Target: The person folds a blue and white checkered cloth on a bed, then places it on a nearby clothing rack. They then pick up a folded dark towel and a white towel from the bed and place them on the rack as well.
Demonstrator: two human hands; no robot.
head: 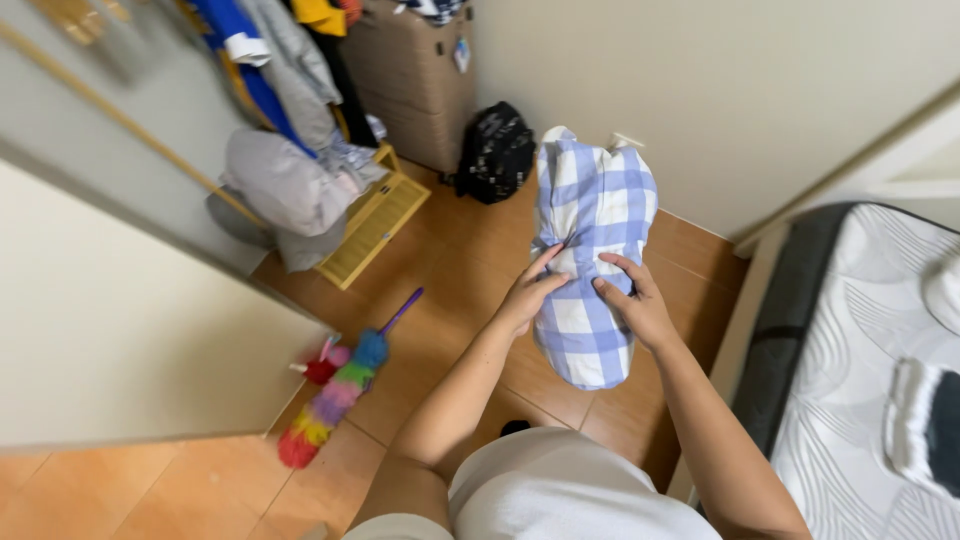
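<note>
Fingers [548,268] of both my hands pinch the blue-and-white checked fabric pillow [592,220] at its middle; it hangs upright, long axis pointing away from me.

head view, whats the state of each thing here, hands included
pillow: held up off the floor, upright, blue and white checked cover bunched at the middle
left hand: gripping the pillow's left side
right hand: gripping the pillow's right side
duster: lying flat on the floor
black bag: on the floor by the wall
mattress: bare, no sheet
</note>
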